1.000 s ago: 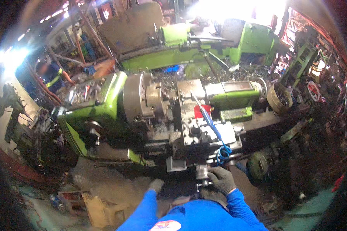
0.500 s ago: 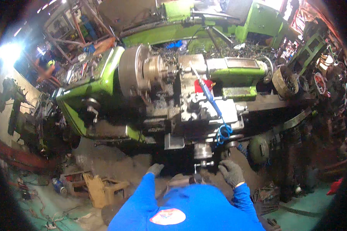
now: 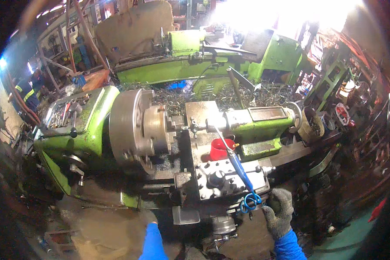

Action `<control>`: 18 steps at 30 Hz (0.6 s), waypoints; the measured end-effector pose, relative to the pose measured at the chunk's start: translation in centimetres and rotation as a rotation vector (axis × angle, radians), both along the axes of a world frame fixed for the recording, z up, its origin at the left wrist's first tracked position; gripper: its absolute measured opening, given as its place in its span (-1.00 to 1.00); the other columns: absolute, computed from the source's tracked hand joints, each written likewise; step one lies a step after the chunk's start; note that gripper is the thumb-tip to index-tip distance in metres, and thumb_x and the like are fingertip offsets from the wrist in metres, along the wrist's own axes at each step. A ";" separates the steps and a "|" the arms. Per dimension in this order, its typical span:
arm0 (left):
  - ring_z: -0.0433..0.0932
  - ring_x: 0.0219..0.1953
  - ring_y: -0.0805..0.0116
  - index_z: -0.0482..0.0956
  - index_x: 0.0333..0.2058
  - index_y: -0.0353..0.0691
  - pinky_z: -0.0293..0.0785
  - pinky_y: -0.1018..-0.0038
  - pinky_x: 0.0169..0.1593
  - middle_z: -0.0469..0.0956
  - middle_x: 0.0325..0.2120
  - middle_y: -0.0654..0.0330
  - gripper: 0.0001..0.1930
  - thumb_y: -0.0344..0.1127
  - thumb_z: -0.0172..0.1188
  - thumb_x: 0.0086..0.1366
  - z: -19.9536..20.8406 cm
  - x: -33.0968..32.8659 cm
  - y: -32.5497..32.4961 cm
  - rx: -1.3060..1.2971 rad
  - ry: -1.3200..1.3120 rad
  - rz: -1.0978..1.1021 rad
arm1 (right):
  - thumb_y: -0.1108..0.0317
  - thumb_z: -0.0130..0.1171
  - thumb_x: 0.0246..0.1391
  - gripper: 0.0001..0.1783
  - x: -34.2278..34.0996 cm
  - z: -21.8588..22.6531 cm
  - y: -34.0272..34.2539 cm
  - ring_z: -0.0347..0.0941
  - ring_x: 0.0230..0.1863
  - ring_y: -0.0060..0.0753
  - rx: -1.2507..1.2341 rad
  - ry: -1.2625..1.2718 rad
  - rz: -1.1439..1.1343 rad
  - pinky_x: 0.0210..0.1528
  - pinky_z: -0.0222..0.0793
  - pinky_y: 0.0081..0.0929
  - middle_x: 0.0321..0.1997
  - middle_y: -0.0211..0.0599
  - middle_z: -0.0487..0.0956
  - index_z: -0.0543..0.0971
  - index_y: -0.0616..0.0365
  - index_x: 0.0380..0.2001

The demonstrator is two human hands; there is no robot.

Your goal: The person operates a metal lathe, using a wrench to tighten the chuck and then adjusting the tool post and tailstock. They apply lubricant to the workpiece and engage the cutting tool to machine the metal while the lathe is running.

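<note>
In front of me is a green lathe with a large round chuck [image 3: 132, 125]. My right hand [image 3: 279, 212], in a grey knit glove, is raised at the front right of the carriage. Its thumb and fingers are apart, with nothing visible between them, close to a blue coiled air hose [image 3: 250, 202]. That hose leads to a blue air blow gun [image 3: 240, 171] with a long thin nozzle, lying across the carriage. My left hand [image 3: 147, 216], dark and blurred, is low by the lathe's front edge; its fingers do not show clearly. A red cup [image 3: 221, 149] stands behind the tool post.
The green tailstock [image 3: 264, 130] with its handwheel is at the right. A carriage handwheel [image 3: 224, 225] sticks out low in front. Small tools lie on the headstock top [image 3: 71, 110]. Metal shavings [image 3: 169, 97] heap up behind, before another green machine [image 3: 177, 71].
The view has tipped forward, so the lathe looks nearer and lower. My right hand has risen from beside the front crank to the coiled hose. My left hand has moved toward the lathe's front edge.
</note>
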State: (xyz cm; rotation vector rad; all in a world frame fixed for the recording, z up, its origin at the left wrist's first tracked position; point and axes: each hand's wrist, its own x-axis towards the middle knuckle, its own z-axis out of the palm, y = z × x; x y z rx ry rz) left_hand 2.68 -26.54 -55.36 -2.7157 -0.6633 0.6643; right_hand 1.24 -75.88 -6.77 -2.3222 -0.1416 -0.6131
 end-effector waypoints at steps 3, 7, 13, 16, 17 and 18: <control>0.24 0.47 -0.06 0.24 0.43 -0.37 0.12 -0.08 0.48 0.26 0.44 -0.12 -0.34 -0.11 0.08 0.48 -5.5 -3.7 -0.9 -0.329 -0.626 0.386 | 0.10 0.55 -0.01 -0.28 4.1 0.9 2.1 0.47 0.15 0.13 -0.071 -0.116 0.024 0.23 0.40 -0.03 0.15 0.04 0.55 0.56 0.24 0.16; 0.24 0.47 -0.11 0.01 0.52 -0.31 0.21 -0.12 0.43 0.07 0.53 -0.09 -0.13 0.13 0.04 0.45 -0.5 -7.4 -3.5 -0.129 0.093 0.112 | -0.11 0.46 0.06 -0.25 10.4 1.0 4.7 0.48 0.14 0.14 -0.269 -0.155 0.054 0.25 0.35 0.03 0.11 0.05 0.59 0.58 0.21 0.16; 0.19 0.51 -0.05 0.14 0.49 -0.30 0.27 -0.13 0.41 0.10 0.53 -0.03 -0.10 0.25 0.02 0.41 3.4 -4.9 -3.5 -0.368 0.124 0.379 | -0.17 0.49 -0.03 -0.18 12.8 2.8 7.1 0.52 0.05 0.10 -0.362 0.125 0.135 0.16 0.40 0.00 0.00 -0.05 0.65 0.59 0.16 0.17; 0.20 0.50 -0.07 0.22 0.45 -0.32 0.24 -0.14 0.42 0.17 0.50 -0.04 -0.11 0.26 0.05 0.38 -2.1 -5.8 -1.8 -0.338 0.042 0.318 | -0.05 0.56 -0.10 -0.29 11.8 3.2 7.5 0.57 -0.03 0.05 -0.463 0.133 0.049 0.10 0.43 -0.05 -0.13 -0.09 0.67 0.64 0.13 0.07; 0.20 0.50 -0.08 0.24 0.44 -0.33 0.24 -0.14 0.42 0.19 0.49 -0.05 -0.11 0.26 0.06 0.37 -2.5 -6.2 -1.8 -0.355 0.001 0.381 | -0.03 0.59 -0.15 -0.29 13.4 2.5 7.8 0.57 -0.06 0.05 -0.504 0.138 0.091 0.09 0.43 -0.05 -0.16 -0.10 0.67 0.65 0.14 0.03; 0.20 0.50 -0.09 0.26 0.43 -0.32 0.22 -0.14 0.43 0.22 0.48 -0.04 -0.12 0.26 0.04 0.37 -1.2 -6.1 -1.7 -0.365 0.005 0.415 | -0.01 0.63 -0.20 -0.28 13.9 2.1 7.9 0.58 -0.09 0.06 -0.535 0.156 0.092 0.09 0.43 -0.04 -0.18 -0.11 0.67 0.66 0.16 -0.01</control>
